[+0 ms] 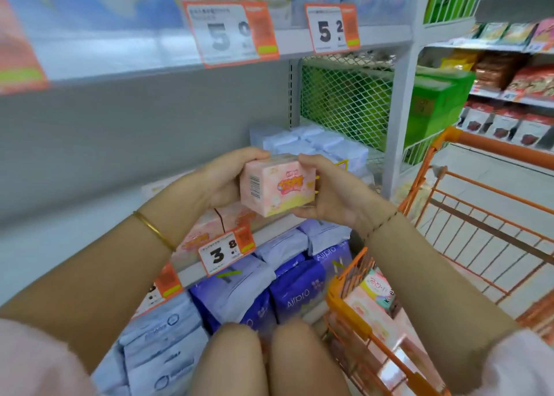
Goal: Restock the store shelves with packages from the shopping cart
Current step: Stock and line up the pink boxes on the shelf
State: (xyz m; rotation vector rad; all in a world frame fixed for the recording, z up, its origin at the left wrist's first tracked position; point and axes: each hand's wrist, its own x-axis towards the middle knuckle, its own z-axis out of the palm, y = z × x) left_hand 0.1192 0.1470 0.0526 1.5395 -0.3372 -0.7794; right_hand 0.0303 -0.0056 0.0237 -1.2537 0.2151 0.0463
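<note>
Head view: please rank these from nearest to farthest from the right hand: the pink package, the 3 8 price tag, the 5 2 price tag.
1. pink package: gripped by the right hand, touching it on its left.
2. 3 8 price tag: on the shelf edge below and to the left.
3. 5 2 price tag: on the upper shelf edge, well above.

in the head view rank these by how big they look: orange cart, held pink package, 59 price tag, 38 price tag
1. orange cart
2. 59 price tag and pink package: about alike, not ranked
3. 38 price tag
</note>
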